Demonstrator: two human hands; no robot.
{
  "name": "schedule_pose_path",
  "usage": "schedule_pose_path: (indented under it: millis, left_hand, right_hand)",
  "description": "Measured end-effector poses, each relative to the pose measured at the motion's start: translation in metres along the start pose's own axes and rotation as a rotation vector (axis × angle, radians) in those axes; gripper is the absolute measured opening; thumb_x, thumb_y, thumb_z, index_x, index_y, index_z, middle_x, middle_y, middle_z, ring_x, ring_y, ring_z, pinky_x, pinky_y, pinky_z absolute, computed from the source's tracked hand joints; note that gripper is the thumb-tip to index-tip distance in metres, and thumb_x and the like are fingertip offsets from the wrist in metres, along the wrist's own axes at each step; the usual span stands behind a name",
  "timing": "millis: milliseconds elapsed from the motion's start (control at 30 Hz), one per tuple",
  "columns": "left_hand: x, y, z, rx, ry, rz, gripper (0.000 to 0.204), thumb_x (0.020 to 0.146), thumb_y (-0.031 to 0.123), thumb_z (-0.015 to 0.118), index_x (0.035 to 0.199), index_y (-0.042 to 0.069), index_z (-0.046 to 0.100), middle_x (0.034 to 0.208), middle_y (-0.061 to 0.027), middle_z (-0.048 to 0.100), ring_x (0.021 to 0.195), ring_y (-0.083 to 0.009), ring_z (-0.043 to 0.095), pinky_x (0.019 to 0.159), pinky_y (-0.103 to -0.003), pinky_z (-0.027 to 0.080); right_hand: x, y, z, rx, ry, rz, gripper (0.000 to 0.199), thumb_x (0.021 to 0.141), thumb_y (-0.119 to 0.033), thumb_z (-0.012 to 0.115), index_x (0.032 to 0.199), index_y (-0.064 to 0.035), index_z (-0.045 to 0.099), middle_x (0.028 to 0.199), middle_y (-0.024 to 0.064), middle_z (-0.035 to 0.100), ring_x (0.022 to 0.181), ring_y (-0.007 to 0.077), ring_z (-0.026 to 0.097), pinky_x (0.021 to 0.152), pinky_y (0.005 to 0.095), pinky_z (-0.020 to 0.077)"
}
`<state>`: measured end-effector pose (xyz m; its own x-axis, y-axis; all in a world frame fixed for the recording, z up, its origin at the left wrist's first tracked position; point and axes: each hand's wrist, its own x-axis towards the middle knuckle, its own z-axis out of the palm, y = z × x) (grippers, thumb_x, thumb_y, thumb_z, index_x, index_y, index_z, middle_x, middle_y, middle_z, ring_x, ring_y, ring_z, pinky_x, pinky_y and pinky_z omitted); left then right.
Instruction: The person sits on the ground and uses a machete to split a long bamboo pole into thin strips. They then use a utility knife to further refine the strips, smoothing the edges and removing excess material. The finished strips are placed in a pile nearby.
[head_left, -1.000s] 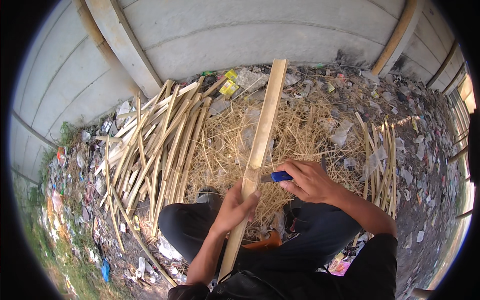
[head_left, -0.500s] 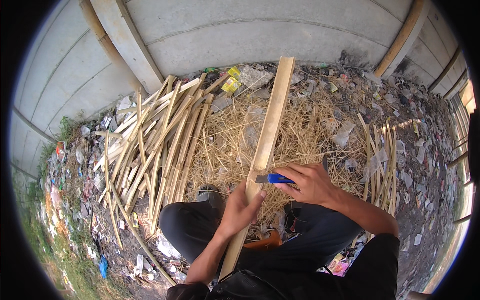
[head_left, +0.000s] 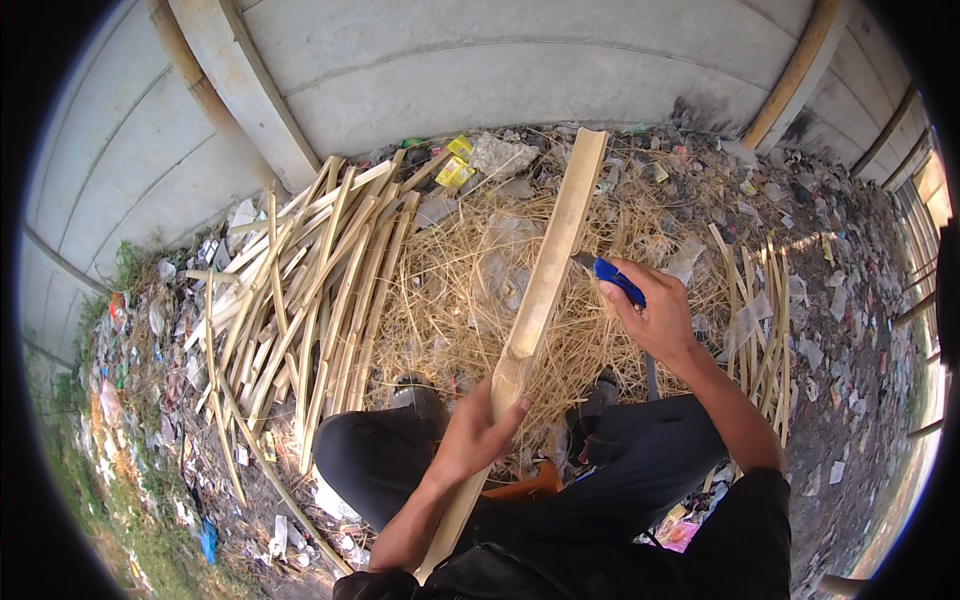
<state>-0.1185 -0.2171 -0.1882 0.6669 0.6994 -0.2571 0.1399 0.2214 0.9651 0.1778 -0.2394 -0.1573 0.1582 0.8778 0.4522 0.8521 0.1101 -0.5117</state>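
Observation:
A long split bamboo strip [head_left: 553, 250], its hollow side facing up, slants from my lap away toward the wall. My left hand [head_left: 474, 434] is closed around its lower part, thumb over the near right edge, just below a node. In my right hand [head_left: 655, 308] is a blue utility knife [head_left: 619, 281], gripped by its handle. Its blade points left, at or very close to the strip's right edge in the upper half; whether it touches I cannot tell.
Many bamboo strips [head_left: 318, 290] lie piled at left, with a smaller bundle [head_left: 760, 320] at right. Thin shavings [head_left: 450, 290] cover the ground ahead, with litter around. A concrete wall [head_left: 520, 80] stands behind. An orange object [head_left: 530, 484] lies between my legs [head_left: 375, 455].
My right hand has carried the knife up and right, from the node near my left hand to the strip's upper right edge. The strip's far end has shifted slightly right and nearer.

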Motion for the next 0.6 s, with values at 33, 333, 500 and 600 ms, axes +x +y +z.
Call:
schedule_pose_path:
  millis: [33,333,500,600]
  left_hand:
    - [-0.002,0.002,-0.001,0.006,-0.015,-0.001,0.034,0.106,0.019,0.064,0.13,-0.002,0.052,0.064,0.0038,0.052,0.046,-0.0044,0.049,0.042,-0.022,0.041]
    - [0.006,-0.009,-0.004,-0.026,0.089,0.021,0.034,0.105,0.018,0.064,0.129,-0.002,0.055,0.067,-0.0001,0.059,0.048,-0.0064,0.053,0.043,-0.026,0.042]
    - [0.006,-0.012,-0.002,0.007,0.118,0.027,0.033,0.104,0.019,0.066,0.127,-0.002,0.056,0.067,-0.0011,0.061,0.049,-0.0066,0.054,0.045,-0.026,0.042]
    - [0.006,-0.011,0.0,0.035,0.105,0.041,0.036,0.105,0.019,0.065,0.132,-0.002,0.052,0.068,0.0006,0.058,0.049,-0.0061,0.053,0.045,-0.024,0.042]
  right_hand:
    - [0.0,0.003,-0.002,-0.018,0.038,0.04,0.032,0.099,-0.028,0.071,0.12,-0.0044,0.071,0.101,0.0153,0.076,0.079,0.0285,0.076,0.069,0.0358,0.0599]
    - [-0.022,-0.035,0.012,0.04,-0.24,-0.175,0.033,0.1,-0.038,0.067,0.121,-0.0124,0.069,0.101,0.0095,0.075,0.081,0.0265,0.076,0.066,0.0376,0.0605]
    - [-0.029,-0.035,0.032,-0.021,-0.285,-0.246,0.035,0.1,-0.042,0.067,0.119,-0.0124,0.07,0.089,0.0075,0.073,0.068,0.0261,0.072,0.057,0.0379,0.0578]
    - [-0.029,-0.036,0.037,-0.012,-0.272,-0.261,0.035,0.099,-0.042,0.067,0.117,-0.012,0.071,0.086,0.0072,0.072,0.065,0.0258,0.071,0.055,0.0378,0.0568]
